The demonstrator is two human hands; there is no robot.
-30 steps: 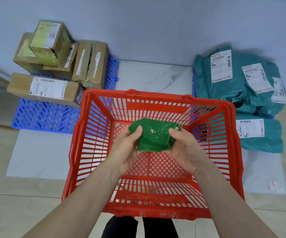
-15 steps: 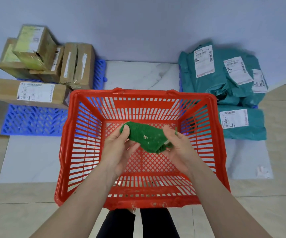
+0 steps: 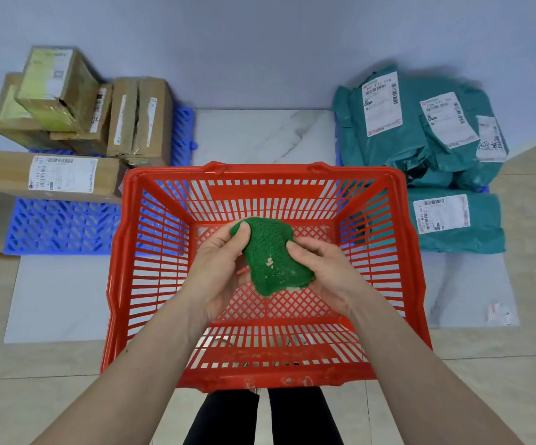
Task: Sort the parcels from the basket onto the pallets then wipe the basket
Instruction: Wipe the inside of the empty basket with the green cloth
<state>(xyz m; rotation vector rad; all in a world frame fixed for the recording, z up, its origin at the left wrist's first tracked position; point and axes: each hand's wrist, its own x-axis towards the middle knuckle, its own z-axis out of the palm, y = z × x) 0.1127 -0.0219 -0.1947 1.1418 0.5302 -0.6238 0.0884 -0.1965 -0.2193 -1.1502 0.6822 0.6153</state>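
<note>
Half a second on, both hands had turned the cloth (image 3: 271, 258) from a flat roll lying across the basket (image 3: 122, 252) into a bunched wad standing more upright, its lower corner hanging toward the mesh floor. Left hand (image 3: 220, 268) pinched the cloth's top left corner between thumb and curled fingers, while right hand (image 3: 322, 271) gripped its right edge, fingers wrapped under the fabric. Pale flecks marked the green cloth's face. It was held above the middle of the red basket, clear of the walls and floor, and no parcels lay inside the basket. Scuffed pale marks showed along the basket's near rim. To the left, cardboard boxes (image 3: 83, 123) sat stacked on a blue pallet (image 3: 61, 226), filling its far half and leaving its near grid bare; the long box at the front lay just beside the basket's far left corner. To the right, teal mailer bags (image 3: 420, 133) were heaped on a second pallet, only slivers of blue showing beneath them, and the nearest bag lay just beside the basket's right wall. Bare marble floor (image 3: 260, 136) lay open between the two piles beyond the basket's far rim, and grey tile lay open at both near corners.
</note>
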